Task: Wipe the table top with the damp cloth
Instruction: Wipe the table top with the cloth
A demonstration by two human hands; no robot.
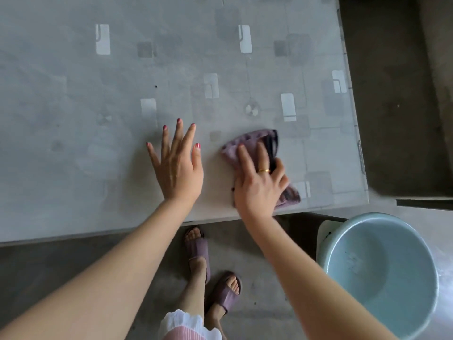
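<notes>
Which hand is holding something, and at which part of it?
The right hand grips the purple cloth around its bunched middle, against the table top. The left hand lies flat, holding nothing.

Nothing is standing on the table top [73,94] left of and beyond the left hand [177,165]. The near right corner is being occupied by the right hand [257,185] and the cloth [247,143]. A blue basin [382,273] is sitting below that corner, blocking the floor [257,241] there.
</notes>
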